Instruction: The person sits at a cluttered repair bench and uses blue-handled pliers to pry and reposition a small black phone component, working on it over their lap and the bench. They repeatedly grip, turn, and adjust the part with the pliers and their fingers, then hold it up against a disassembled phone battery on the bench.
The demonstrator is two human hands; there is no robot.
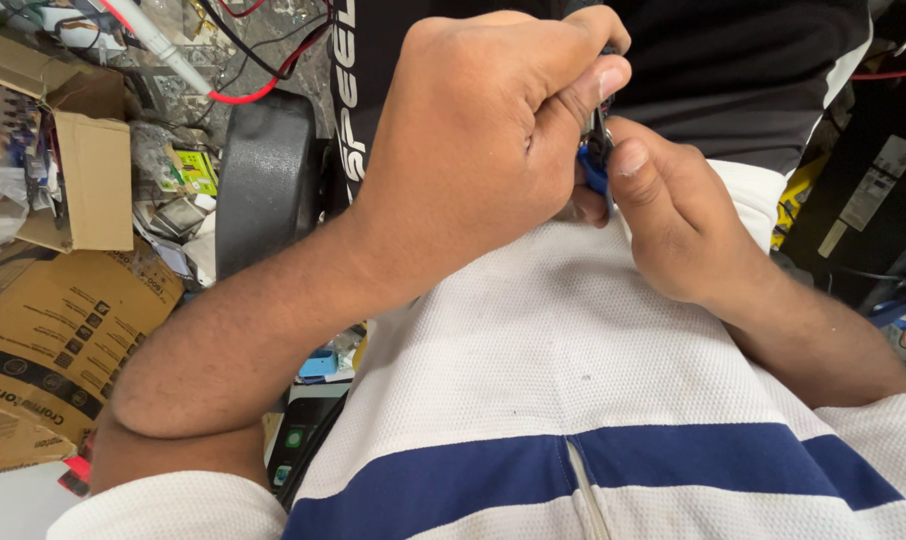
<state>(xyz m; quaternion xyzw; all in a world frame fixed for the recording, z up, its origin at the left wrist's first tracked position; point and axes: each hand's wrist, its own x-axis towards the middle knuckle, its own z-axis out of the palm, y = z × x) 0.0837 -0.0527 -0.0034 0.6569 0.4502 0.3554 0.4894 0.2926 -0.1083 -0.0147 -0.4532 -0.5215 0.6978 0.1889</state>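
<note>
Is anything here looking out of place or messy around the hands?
Yes. Left of the left hand, torn cardboard boxes, loose red and black wires and small parts lie jumbled together. The small blue part between both hands looks intact.

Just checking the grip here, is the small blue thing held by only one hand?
No, both the left hand and the right hand pinch the small blue object between their fingertips.

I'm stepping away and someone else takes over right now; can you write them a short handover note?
Left hand: fisted, thumb pressed on a small blue-handled tool, held against the chest.
Right hand: thumb and fingers pinching the same tool from the other side.
What the tool grips is hidden between the hands.
Red wire and cardboard boxes lie at the left.
Done and left: cannot tell from this view.
</note>
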